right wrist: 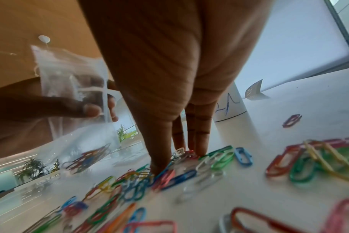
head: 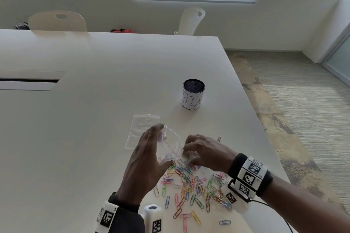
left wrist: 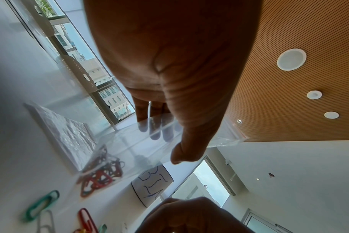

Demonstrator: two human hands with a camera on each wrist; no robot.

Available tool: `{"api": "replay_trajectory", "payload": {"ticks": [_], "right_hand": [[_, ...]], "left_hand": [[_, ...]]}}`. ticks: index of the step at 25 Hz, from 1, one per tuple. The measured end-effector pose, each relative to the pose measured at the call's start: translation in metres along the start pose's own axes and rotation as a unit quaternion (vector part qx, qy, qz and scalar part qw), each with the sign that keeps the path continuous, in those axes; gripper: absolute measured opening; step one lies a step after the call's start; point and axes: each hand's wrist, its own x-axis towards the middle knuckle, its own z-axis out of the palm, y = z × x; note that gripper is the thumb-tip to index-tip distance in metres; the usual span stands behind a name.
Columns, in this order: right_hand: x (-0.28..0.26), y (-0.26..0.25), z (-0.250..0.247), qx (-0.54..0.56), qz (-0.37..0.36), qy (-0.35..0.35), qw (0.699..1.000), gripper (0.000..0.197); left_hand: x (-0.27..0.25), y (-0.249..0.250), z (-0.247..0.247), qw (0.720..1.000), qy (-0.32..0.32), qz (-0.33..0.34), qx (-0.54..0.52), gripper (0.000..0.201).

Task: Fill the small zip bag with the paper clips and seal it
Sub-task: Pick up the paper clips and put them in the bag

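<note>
My left hand [head: 161,144] holds the small clear zip bag [head: 173,146] just above the table, thumb in front and fingers behind, mouth tilted toward the right. In the left wrist view a few paper clips [left wrist: 102,175] lie in the bag's [left wrist: 133,141] lower corner. My right hand [head: 190,157] is down on the near edge of the loose coloured paper clips [head: 191,185]. In the right wrist view its thumb and fingertips [right wrist: 201,146] pinch a few clips [right wrist: 186,155] at the table surface, right beside the bag [right wrist: 76,94].
Spare flat zip bags [head: 142,128] lie behind my left hand. A mesh cup [head: 193,93] with a white paper label stands farther back. One stray clip [head: 219,139] lies right of my right hand. The table's right edge [head: 265,138] is close by.
</note>
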Motion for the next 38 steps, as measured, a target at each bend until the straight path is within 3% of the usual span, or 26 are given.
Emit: {"api": "replay_trajectory", "payload": {"ticks": [2,9,14,18,24,31,38], "right_hand": [[-0.003,-0.008,0.007,0.01,-0.005,0.02,1.0,0.02],[0.005,-0.009,0.01,0.071,0.072,0.048,0.994,0.005],[0.006,-0.002,0.002,0.159,0.101,0.072,0.979,0.008],[-0.006,-0.005,-0.018,0.273,0.098,0.128,0.948,0.007],[-0.031,-0.052,-0.065,0.386,0.035,0.247,0.888,0.007],[-0.024,-0.076,-0.063,0.281,-0.002,0.247,0.927,0.007],[-0.028,-0.05,-0.081,0.284,0.027,0.276,0.918,0.013]], "left_hand": [[0.001,0.0,0.001,1.0,0.001,0.001,-0.001,0.093],[0.0,0.002,-0.001,1.0,0.0,-0.001,-0.003,0.091],[-0.005,-0.002,-0.002,1.0,-0.004,-0.004,-0.01,0.093],[-0.007,-0.004,-0.001,1.0,-0.005,0.001,-0.008,0.094],[-0.005,-0.004,0.004,1.0,-0.011,0.006,-0.002,0.094],[-0.001,0.001,0.005,1.0,-0.014,0.007,0.0,0.092],[-0.003,-0.001,0.004,1.0,-0.018,0.002,0.0,0.093]]}}
